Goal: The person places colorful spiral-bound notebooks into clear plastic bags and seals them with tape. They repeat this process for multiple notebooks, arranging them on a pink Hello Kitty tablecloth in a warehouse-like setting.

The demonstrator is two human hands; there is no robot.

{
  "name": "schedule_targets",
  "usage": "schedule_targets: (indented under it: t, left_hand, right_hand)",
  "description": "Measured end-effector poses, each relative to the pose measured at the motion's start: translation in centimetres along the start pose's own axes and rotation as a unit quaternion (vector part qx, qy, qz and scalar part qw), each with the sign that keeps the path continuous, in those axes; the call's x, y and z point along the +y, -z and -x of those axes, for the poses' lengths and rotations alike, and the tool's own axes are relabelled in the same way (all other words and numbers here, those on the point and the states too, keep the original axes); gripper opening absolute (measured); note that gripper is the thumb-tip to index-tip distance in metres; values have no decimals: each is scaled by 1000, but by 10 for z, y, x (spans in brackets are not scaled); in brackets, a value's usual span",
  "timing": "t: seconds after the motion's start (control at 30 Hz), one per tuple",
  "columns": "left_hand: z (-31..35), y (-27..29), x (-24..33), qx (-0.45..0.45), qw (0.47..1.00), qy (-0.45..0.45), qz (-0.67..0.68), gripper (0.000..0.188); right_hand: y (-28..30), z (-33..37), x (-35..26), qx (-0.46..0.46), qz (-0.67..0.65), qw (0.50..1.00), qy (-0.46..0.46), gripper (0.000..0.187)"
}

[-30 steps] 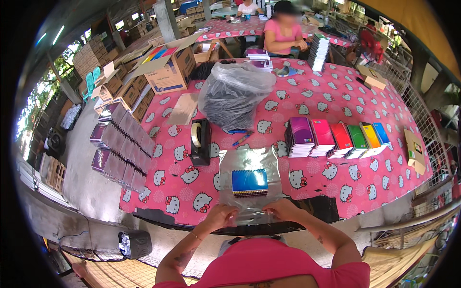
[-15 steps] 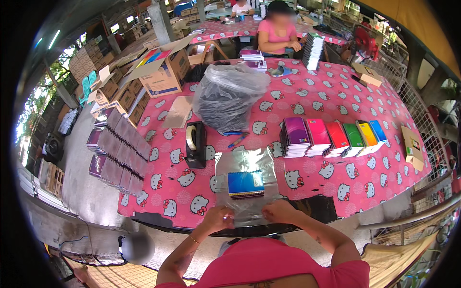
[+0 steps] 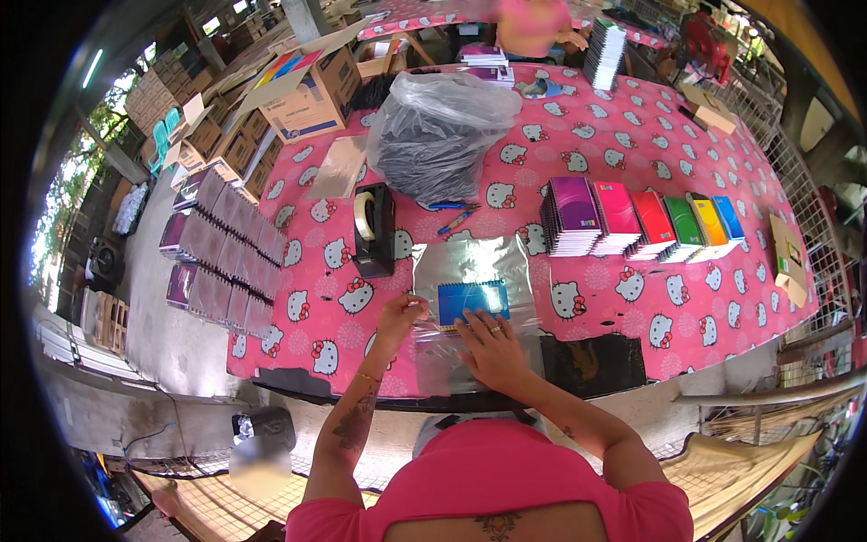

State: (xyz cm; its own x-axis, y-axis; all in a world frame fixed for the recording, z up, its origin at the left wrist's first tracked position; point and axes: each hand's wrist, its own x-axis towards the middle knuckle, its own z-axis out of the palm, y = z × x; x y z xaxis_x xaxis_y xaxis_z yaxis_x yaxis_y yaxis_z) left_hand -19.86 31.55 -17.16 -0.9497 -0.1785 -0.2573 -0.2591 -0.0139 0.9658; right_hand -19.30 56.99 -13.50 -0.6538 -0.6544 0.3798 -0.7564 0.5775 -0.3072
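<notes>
Right in front of the person, a blue spiral-bound notebook (image 3: 473,302) lies flat on a clear, shiny plastic wrapping sheet (image 3: 470,262), its long axis running left to right and its wire spine along the far edge. The right hand (image 3: 492,348) is the nearer one: it rests palm down, fingers spread and gripping nothing, on the sheet with its fingertips touching the notebook's near edge. The left hand (image 3: 397,316) sits just beside the notebook's left end, its fingers pinched closed on the left edge of the sheet. So the notebook lies just ahead of the right palm and to the right of the left pinch.

All this rests on a table covered by a pink cartoon-cat tablecloth (image 3: 632,298). A black tape dispenser (image 3: 372,230) stands near the sheet's far-left corner, with loose pens (image 3: 456,217) beyond it. To the right, a row of coloured notebook stacks (image 3: 641,221) stands apart from the sheet. Farther back sits a bulging clear plastic bag of dark goods (image 3: 438,131) and an open cardboard box (image 3: 307,90). Wrapped purple notebook bundles (image 3: 221,248) are lined up off the table's left side. Another person in pink (image 3: 533,23) works at the far end.
</notes>
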Motion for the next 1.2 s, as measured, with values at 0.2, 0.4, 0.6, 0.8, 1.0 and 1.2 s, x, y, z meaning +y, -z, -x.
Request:
schedule_targets:
  t: [0.2, 0.4, 0.6, 0.8, 1.0, 1.2]
  left_hand:
    - [-42, -19, 23, 90, 921, -284, -250, 21]
    - [-137, -58, 34, -57, 769, -367, -520, 13]
    - [-150, -63, 37, -81, 679, -428, -591, 22]
    - [-144, -64, 44, -82, 752, -397, -520, 24]
    - [-136, -65, 67, -116, 789, -353, -490, 19]
    - [-108, -68, 78, -118, 809, -322, -478, 18]
  right_hand:
    - [-5, -4, -3, -32, 17, 999, -33, 52]
    - [-6, -5, -5, -26, 12, 999, -31, 51]
    - [-6, -4, -6, -7, -15, 998, -60, 51]
    - [-5, -5, -9, 2, -11, 998, -63, 51]
    - [-7, -2, -6, -2, -11, 999, -53, 53]
    - [-2, -1, -1, -8, -1, 1000, -20, 55]
